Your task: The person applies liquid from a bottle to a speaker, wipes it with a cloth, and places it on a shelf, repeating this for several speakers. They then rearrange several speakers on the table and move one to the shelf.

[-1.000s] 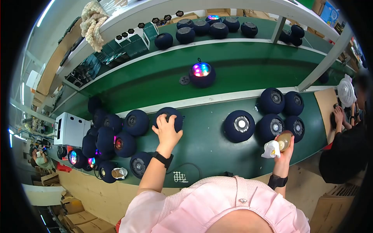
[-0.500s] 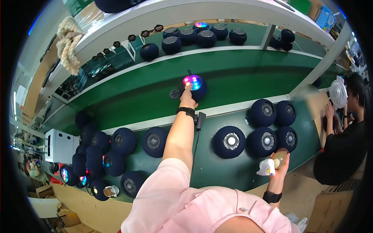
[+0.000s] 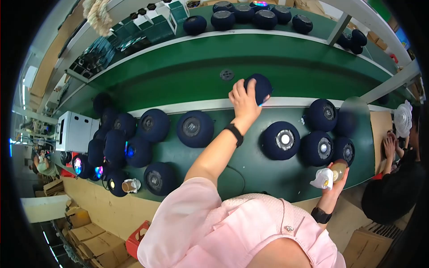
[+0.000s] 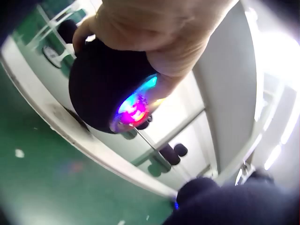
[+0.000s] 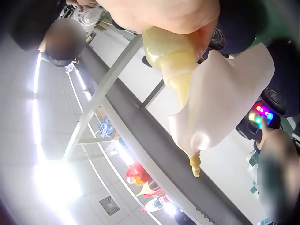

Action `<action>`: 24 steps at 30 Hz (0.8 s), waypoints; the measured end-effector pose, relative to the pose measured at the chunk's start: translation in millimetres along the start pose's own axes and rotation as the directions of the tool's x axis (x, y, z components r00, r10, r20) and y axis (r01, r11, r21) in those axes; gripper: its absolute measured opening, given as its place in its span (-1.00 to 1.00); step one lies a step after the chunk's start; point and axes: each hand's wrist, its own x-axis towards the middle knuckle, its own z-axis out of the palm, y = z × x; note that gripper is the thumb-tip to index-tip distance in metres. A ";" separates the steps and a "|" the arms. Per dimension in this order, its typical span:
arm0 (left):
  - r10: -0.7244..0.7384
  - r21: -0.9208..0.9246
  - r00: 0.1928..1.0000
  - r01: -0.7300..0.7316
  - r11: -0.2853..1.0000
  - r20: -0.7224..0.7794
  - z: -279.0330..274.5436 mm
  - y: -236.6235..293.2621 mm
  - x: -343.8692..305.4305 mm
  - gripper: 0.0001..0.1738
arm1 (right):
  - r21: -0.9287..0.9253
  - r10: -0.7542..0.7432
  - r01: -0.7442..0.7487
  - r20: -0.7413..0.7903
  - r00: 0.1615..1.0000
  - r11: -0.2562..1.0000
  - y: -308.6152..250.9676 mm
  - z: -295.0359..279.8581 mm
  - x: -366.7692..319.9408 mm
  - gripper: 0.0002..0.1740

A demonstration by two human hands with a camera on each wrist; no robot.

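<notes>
My left hand (image 3: 245, 103) grips a dark blue ball-shaped speaker (image 3: 262, 85) over the white rail, its fingers curled over the fabric shell. The speaker is tilted, and in the left wrist view its glowing multicoloured end (image 4: 135, 110) points downward. At the right, my right hand (image 3: 336, 184) grips a translucent squeeze bottle (image 5: 168, 44) with yellowish contents. A crumpled white wrap (image 5: 229, 89) sits round its nozzle, and the yellow tip (image 5: 195, 165) pokes out. Closest to the bottle is a group of speakers (image 3: 317, 147) with round end plates facing up.
More speakers (image 3: 154, 125) crowd the bench's left, beside a white box (image 3: 78, 134). One speaker (image 3: 280, 140) stands right of centre. A dark disc (image 3: 227, 75) lies on the green strip (image 3: 178, 80) behind the rail (image 3: 170, 106). Another person (image 3: 393, 178) works at far right near a fan (image 3: 403, 118).
My left hand went from a speaker on the bench to the lit one behind the rail, touched its glowing top, then lifted and tilted it toward me. The right hand keeps hold of the bottle.
</notes>
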 end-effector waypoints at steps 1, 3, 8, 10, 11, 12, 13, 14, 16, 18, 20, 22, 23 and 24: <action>0.140 0.160 0.987 -0.151 0.975 0.077 -18.7 -2.7 -16.0 -0.12 | -0.005 0.011 -0.011 -0.002 1.000 1.000 -0.8 -1.7 0.6 -0.36; 0.280 0.365 0.956 -0.294 0.883 0.093 -23.1 -21.9 -53.7 -0.05 | -0.001 0.042 -0.043 0.092 0.995 0.999 -0.2 -5.0 2.3 -0.37; 0.333 0.130 0.911 -0.371 0.920 0.242 -74.9 -29.3 -107.7 -0.27 | -0.001 0.075 -0.075 0.135 0.988 0.997 4.6 -6.1 -2.0 -0.39; 0.335 0.158 0.902 -0.385 0.909 0.271 -94.5 -22.6 -116.9 -0.22 | -0.008 0.088 -0.088 0.145 0.986 0.996 4.9 -9.0 -9.9 -0.39; 0.165 0.200 0.965 -0.207 0.958 0.205 -104.9 -18.0 -118.8 -0.15 | -0.011 0.095 -0.094 0.155 0.983 0.995 5.6 -7.7 -11.9 -0.40; -0.009 0.229 0.991 -0.022 0.973 0.131 -115.6 -14.9 -118.2 -0.07 | -0.011 0.104 -0.104 0.164 0.981 0.995 4.8 -9.9 -12.4 -0.40; -0.149 0.279 0.981 0.110 0.954 0.121 -116.5 -23.7 -120.0 0.13 | -0.023 0.107 -0.104 0.185 0.977 0.994 2.1 -16.2 -12.3 -0.40; -0.217 0.269 0.969 0.180 0.946 0.116 -118.9 -29.3 -119.9 0.18 | -0.035 0.115 -0.110 0.209 0.971 0.993 1.4 -21.3 -10.7 -0.40; -0.267 0.288 0.954 0.219 0.932 0.135 -120.7 -39.3 -119.2 0.26 | -0.055 0.099 -0.090 0.188 0.977 0.994 2.8 -27.3 -9.5 -0.40; -0.224 0.297 0.965 0.175 0.939 0.138 -110.8 -52.2 -118.5 0.30 | -0.029 0.120 -0.117 0.160 0.980 0.993 2.0 -27.7 -9.8 -0.40; -0.159 0.272 0.982 0.126 0.954 0.104 -102.0 -63.9 -113.3 0.29 | -0.036 0.105 -0.100 0.166 0.980 0.994 4.9 -23.8 -15.3 -0.40; -0.142 0.222 0.980 0.110 0.969 0.137 -102.6 -70.8 -101.4 0.25 | -0.044 0.108 -0.102 0.173 0.979 0.994 7.3 -22.0 -21.1 -0.40; -0.130 0.228 0.983 0.098 0.969 0.131 -102.8 -74.7 -95.2 0.23 | -0.044 0.111 -0.105 0.182 0.977 0.993 9.0 -19.3 -22.7 -0.40; -0.087 0.216 0.987 0.055 0.975 0.138 -106.5 -79.1 -88.3 0.22 | -0.038 0.118 -0.113 0.169 0.979 0.993 9.9 -17.5 -24.7 -0.40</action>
